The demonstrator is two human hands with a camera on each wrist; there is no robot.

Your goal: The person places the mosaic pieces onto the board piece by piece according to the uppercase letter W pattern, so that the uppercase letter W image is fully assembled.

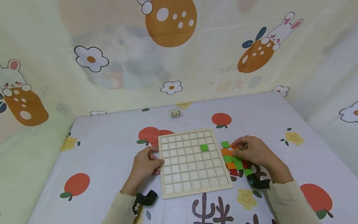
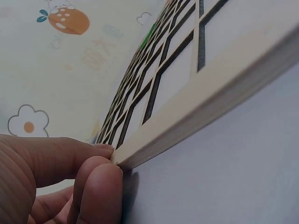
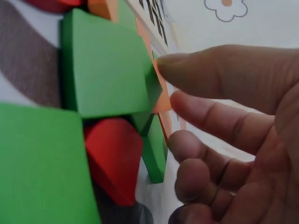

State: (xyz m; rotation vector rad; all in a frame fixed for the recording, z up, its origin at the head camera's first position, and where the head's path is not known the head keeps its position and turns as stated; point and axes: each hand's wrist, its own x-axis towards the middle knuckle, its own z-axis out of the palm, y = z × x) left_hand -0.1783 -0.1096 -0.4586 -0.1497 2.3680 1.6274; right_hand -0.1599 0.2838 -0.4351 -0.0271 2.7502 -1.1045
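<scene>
A square wooden grid board (image 1: pixel 195 183) lies on the table, with one green tile (image 1: pixel 204 147) in a cell at its upper right. My left hand (image 1: pixel 144 164) holds the board's left edge between thumb and fingers; the left wrist view shows the fingertips (image 2: pixel 103 150) at the board's rim (image 2: pixel 187 123). To the right of the board, my right hand (image 1: pixel 254 151) pinches an orange tile (image 3: pixel 163 95) with thumb and forefinger at the top of a tile pile. Green tiles (image 3: pixel 110 70) and a red tile (image 3: pixel 114 158) lie close by, overlapping one another.
A small card (image 1: pixel 176 112) with a printed grid pattern lies beyond the board. The tablecloth (image 1: pixel 106 155) carries fruit and flower prints. A patterned curtain (image 1: pixel 134 68) stands behind the table. Black wrist devices (image 1: pixel 145 199) sit by both sleeves.
</scene>
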